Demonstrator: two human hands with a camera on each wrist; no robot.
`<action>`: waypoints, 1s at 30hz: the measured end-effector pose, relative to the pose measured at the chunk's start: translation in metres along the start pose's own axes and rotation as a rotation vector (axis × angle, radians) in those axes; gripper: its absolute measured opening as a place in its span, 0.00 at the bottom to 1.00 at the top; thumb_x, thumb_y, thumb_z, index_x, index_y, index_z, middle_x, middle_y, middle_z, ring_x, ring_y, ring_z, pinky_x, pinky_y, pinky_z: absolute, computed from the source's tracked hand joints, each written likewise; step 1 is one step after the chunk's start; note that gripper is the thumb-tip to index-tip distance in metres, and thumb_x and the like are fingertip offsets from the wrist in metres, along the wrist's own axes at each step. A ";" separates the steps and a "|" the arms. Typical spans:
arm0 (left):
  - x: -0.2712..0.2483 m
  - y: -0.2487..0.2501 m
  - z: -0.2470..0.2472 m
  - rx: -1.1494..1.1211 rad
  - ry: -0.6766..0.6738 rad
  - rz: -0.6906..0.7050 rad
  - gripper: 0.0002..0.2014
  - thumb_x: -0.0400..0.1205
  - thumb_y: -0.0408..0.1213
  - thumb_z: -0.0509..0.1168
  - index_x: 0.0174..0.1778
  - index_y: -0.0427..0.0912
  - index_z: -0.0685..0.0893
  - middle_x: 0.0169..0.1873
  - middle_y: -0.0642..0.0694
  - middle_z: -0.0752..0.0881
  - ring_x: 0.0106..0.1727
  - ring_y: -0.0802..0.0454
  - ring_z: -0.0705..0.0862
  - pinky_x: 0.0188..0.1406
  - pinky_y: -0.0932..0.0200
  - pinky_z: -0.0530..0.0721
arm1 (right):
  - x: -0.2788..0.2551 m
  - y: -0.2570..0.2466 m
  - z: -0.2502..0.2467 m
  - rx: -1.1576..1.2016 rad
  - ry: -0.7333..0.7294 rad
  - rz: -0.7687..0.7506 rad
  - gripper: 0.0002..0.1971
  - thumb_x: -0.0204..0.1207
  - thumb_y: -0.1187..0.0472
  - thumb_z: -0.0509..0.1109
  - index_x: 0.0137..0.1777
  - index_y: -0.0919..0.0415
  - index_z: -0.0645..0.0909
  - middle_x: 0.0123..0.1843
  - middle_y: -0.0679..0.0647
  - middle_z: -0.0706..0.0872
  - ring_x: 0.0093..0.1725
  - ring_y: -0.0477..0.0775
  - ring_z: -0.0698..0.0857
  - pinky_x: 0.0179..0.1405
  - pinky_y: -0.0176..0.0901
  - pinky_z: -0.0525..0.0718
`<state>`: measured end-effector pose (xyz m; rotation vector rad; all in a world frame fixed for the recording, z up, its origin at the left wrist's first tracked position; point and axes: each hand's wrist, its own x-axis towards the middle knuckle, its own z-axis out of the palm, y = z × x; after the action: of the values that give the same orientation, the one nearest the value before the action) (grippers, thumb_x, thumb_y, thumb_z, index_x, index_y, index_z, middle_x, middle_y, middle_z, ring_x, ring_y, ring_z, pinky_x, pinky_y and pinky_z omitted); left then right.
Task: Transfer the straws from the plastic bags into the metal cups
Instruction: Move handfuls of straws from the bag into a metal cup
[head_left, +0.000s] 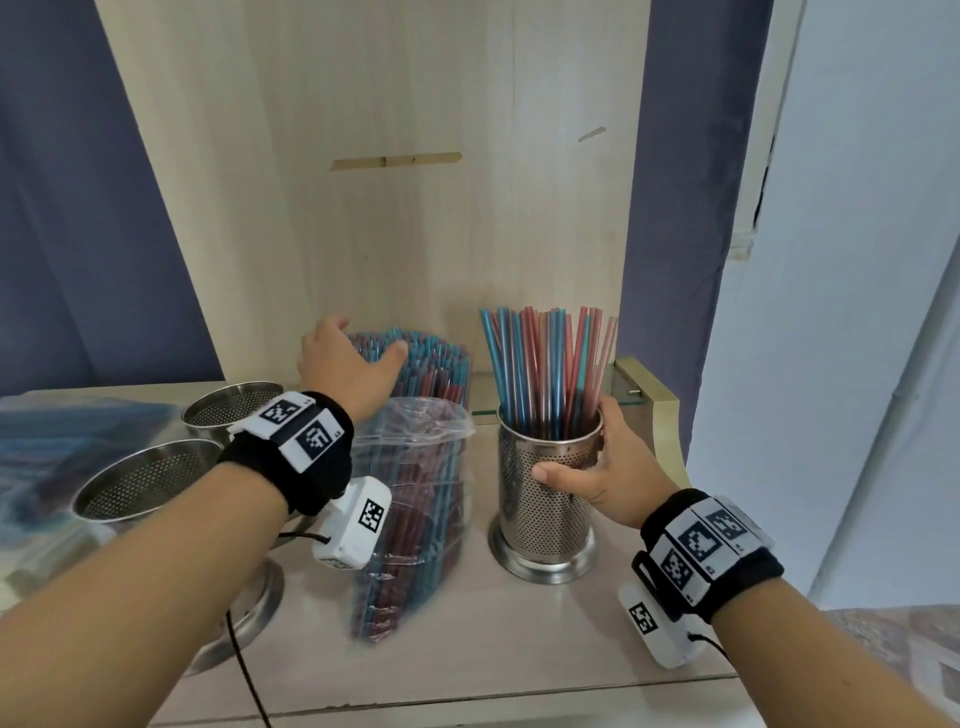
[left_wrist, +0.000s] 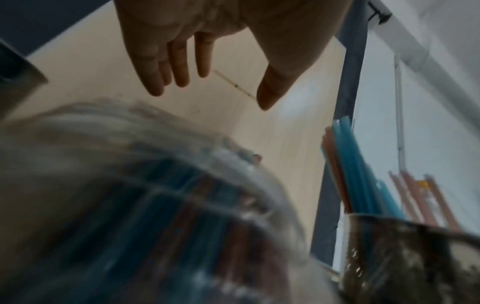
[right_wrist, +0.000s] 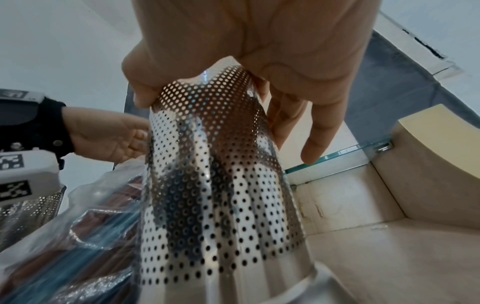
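with the right hand (head_left: 608, 467) gripping the perforated steel cup (head_left: 545, 499), the spread left hand (head_left: 348, 364) should close round few red-and-blue straws (head_left: 431, 364).

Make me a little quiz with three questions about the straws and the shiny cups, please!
1. True or false: the right hand grips the metal cup that has straws standing in it.
2. Where is the left hand? A) inside an empty cup B) open, over the tops of the straws in the plastic bag C) flat on the table
3. Fill in: the empty cups stand to the ___ of the bag.

Key: 1 true; 2 B; 3 left.
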<state>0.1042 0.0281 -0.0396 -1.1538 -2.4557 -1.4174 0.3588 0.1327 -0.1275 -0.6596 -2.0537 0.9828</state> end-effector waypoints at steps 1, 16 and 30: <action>0.000 -0.006 0.001 0.079 -0.045 -0.028 0.43 0.76 0.57 0.71 0.79 0.35 0.63 0.75 0.37 0.71 0.75 0.39 0.72 0.74 0.43 0.72 | 0.000 0.000 0.000 -0.005 0.002 0.002 0.48 0.56 0.44 0.83 0.74 0.50 0.63 0.61 0.34 0.79 0.59 0.28 0.78 0.49 0.17 0.76; 0.009 -0.033 0.012 0.319 -0.193 -0.148 0.30 0.69 0.68 0.70 0.38 0.40 0.78 0.31 0.44 0.80 0.28 0.49 0.75 0.33 0.52 0.80 | -0.001 0.001 0.003 -0.024 0.019 0.036 0.47 0.57 0.47 0.86 0.73 0.47 0.63 0.64 0.36 0.79 0.61 0.28 0.78 0.51 0.19 0.75; 0.023 -0.030 0.004 -0.084 -0.106 -0.162 0.18 0.82 0.43 0.64 0.29 0.40 0.70 0.26 0.45 0.72 0.31 0.43 0.73 0.32 0.56 0.70 | -0.006 -0.022 -0.007 -0.128 0.041 0.015 0.64 0.49 0.26 0.81 0.81 0.49 0.54 0.74 0.45 0.75 0.76 0.46 0.73 0.80 0.62 0.68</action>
<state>0.0698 0.0359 -0.0537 -1.0941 -2.6404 -1.5535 0.3654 0.1192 -0.1090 -0.7567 -2.0910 0.8449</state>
